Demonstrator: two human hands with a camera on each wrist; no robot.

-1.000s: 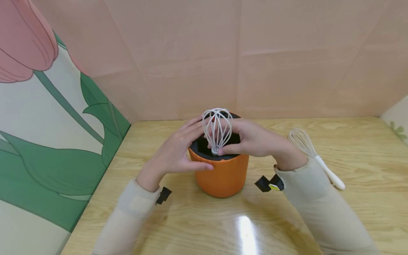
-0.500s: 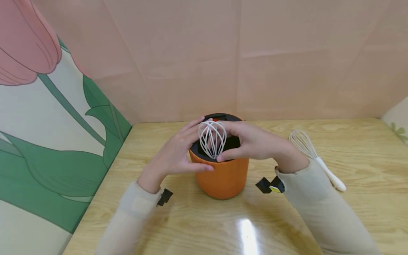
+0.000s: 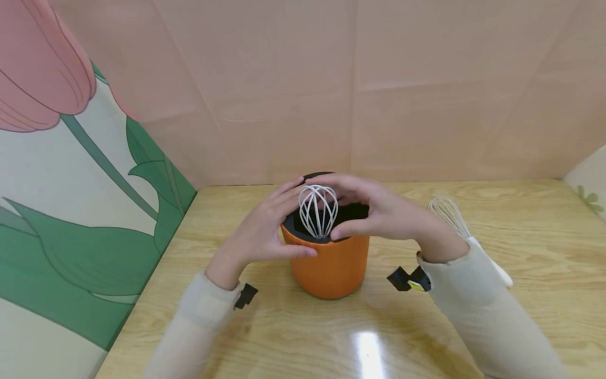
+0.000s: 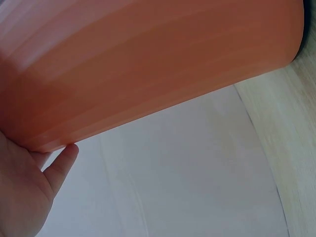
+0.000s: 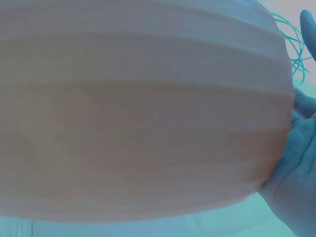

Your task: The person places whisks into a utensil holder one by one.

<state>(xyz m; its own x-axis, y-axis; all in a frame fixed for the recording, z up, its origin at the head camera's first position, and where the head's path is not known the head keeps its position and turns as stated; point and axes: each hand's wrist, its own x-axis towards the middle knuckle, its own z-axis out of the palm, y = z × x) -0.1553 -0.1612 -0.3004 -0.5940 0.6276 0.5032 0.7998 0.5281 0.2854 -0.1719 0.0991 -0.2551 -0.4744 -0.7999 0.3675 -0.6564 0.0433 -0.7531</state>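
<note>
An orange pot with a dark inner rim stands on the table. My left hand grips its left side near the rim, thumb across the front. A white whisk stands upright in the pot, wire loops up, its handle hidden inside. Over the pot's right side is my right hand, its fingers spread wide behind the loops. Its thumb lies just right of the whisk's base, with a small gap between. In the right wrist view, the whisk's wires show beside the thumb, past the pot's wall.
A second white whisk lies on the wooden table at the right, its handle partly behind the right sleeve. A pink covering rises along the back. On the left is a wall panel with a tulip picture.
The upright whisk has sunk lower into the pot. My right thumb has parted from its base and the right hand has shifted slightly right. My left hand keeps its place on the pot.
</note>
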